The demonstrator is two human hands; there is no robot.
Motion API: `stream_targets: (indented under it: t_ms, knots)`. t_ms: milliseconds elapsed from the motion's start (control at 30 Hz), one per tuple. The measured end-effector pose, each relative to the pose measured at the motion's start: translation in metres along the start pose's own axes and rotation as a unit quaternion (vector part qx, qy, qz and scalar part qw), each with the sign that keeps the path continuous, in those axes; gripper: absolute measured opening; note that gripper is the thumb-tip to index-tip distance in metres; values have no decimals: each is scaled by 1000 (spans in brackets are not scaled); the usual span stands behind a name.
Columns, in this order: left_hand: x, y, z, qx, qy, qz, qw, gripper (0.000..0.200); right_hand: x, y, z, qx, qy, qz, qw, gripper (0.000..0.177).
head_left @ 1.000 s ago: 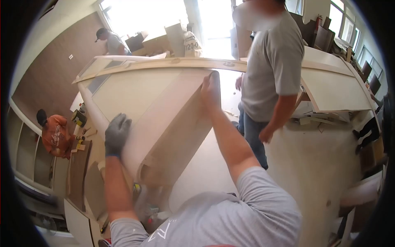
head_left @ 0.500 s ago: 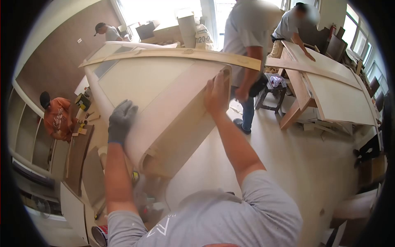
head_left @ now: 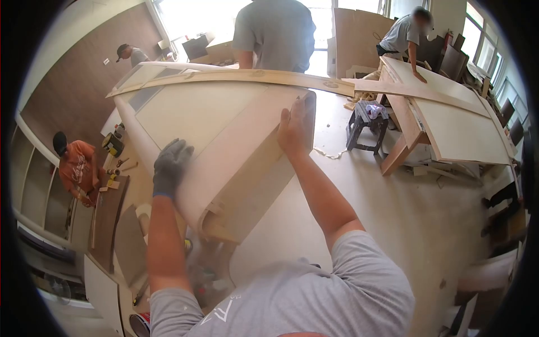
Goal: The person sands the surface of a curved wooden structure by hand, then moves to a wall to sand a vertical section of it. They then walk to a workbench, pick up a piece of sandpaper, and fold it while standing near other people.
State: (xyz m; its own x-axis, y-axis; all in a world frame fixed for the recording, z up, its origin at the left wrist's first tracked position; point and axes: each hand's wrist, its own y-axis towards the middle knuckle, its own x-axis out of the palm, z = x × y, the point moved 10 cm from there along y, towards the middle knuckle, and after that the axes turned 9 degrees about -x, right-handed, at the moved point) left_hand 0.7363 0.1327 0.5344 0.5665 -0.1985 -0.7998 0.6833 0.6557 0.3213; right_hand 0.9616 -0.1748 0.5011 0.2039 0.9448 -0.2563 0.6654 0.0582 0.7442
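A large pale wooden panel piece (head_left: 230, 143) with rounded edges and a hollow side stretches across the middle, tilted. My left hand (head_left: 171, 167), in a grey glove, rests on its left part with the fingers close together. My bare right hand (head_left: 293, 130) is wrapped round the far right edge, its thumb up. A long thin wooden strip (head_left: 224, 75) lies across the far end of the piece, beyond both hands.
A person in grey (head_left: 275, 36) stands behind the piece. Another leans over a panel table (head_left: 460, 126) at right. A person in orange (head_left: 78, 165) works at left; one in a cap (head_left: 133, 55) is farther back. A dark stool (head_left: 368, 128) stands right of centre.
The person in grey behind the piece has moved left and now has their back to me. My hands keep their places on the piece, and the view has shifted slightly.
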Motion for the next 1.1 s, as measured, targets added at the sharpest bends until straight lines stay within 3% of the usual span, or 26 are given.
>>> stream_targets:
  t_ms: [133, 233, 333, 367, 467, 500, 600, 633, 733, 867, 933, 1100]
  knots:
    - [-7, -5, 10, 26, 25, 4, 999, 46, 12, 34, 56, 51, 64, -9, 997, 56]
    - [-6, -4, 15, 51, 15, 24, 998, 44, 23, 23, 59, 67, -21, -31, 997, 56]
    - [-4, -2, 13, 66, -5, 54, 996, 40, 39, -12, 47, 97, 108, 31, 989, 57]
    - [-4, -2, 13, 71, -12, 54, 996, 39, 12, -1, 18, 42, -40, -26, 998, 60]
    - [-10, -13, 25, 120, 27, 42, 992, 39, 25, 21, 59, 127, 92, -91, 983, 69]
    - [-12, -16, 32, 144, 45, 39, 988, 39, 20, 22, 54, 154, 127, -29, 979, 65]
    - [-10, -8, 23, 97, 26, 53, 994, 39, 10, 8, 14, 113, 13, -73, 991, 65]
    - [-8, -8, 24, 109, 39, 44, 992, 42, 26, -7, 20, 124, 75, -55, 988, 66]
    - [-9, -8, 22, 73, 21, 33, 997, 45, 37, -47, -13, 19, 109, -63, 992, 69]
    - [-4, -5, 19, 67, 56, 24, 996, 48, 36, -124, -94, -79, 170, -79, 979, 67]
    - [2, -6, 28, 37, 86, -93, 991, 49, 30, -165, -141, -150, 156, -91, 972, 65]
    - [1, -6, 17, 87, 85, -13, 993, 49, 33, -164, -151, -149, 127, -116, 974, 71]
